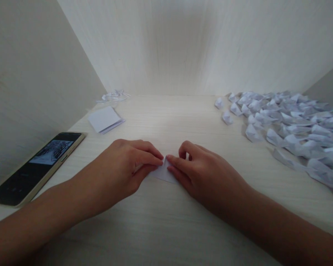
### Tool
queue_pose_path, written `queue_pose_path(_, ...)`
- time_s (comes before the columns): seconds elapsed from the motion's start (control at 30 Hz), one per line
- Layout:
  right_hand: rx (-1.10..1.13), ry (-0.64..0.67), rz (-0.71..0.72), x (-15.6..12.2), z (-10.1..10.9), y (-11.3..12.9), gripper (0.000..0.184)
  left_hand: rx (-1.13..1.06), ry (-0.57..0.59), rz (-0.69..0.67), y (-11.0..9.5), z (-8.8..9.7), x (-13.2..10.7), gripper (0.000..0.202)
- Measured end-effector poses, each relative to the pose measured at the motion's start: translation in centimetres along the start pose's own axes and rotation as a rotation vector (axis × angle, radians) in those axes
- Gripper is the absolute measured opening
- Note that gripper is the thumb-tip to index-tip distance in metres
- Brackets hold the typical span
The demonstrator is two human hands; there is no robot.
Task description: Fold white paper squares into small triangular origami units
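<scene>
A small piece of folded white paper [164, 173] lies low over the pale table, its peak pointing away from me and its lower edge toward me. My left hand [135, 162] pinches it from the left, with thumb and fingertips close to the peak. From the other side my right hand [195, 166] grips it between thumb and forefinger, near the same peak. The two sets of fingertips almost meet. Parts of the paper's left and right sides are hidden under my fingers.
Many folded white paper boats [294, 122] are heaped along the right. A stack of white paper sheets [104, 119] lies at the back left, with thin paper scraps [115, 96] behind it. A phone [39, 166] with a lit screen rests by the left wall.
</scene>
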State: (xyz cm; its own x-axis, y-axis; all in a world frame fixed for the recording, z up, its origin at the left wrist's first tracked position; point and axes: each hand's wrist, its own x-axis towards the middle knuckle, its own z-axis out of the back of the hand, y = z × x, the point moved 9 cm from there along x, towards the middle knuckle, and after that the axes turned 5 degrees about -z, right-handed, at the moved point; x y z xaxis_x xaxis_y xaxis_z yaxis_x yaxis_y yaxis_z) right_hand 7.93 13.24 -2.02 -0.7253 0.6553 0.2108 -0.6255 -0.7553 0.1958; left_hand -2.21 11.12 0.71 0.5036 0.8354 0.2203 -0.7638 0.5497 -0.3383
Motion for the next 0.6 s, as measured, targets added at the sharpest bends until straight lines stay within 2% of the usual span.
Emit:
queue_pose_path(0.23, 0.026, 0.022, -0.026, 0.09, 0.04, -0.09, 0.017, 0.006, 0.078, 0.016, -0.26, -0.36, 0.18, 0.033)
queue_pose_path(0.6, -0.012, 0.001, -0.014, -0.03, 0.03, 0.05, 0.023, 0.129, 0.077, -0.038, -0.62, -0.92, 0.03, 0.030)
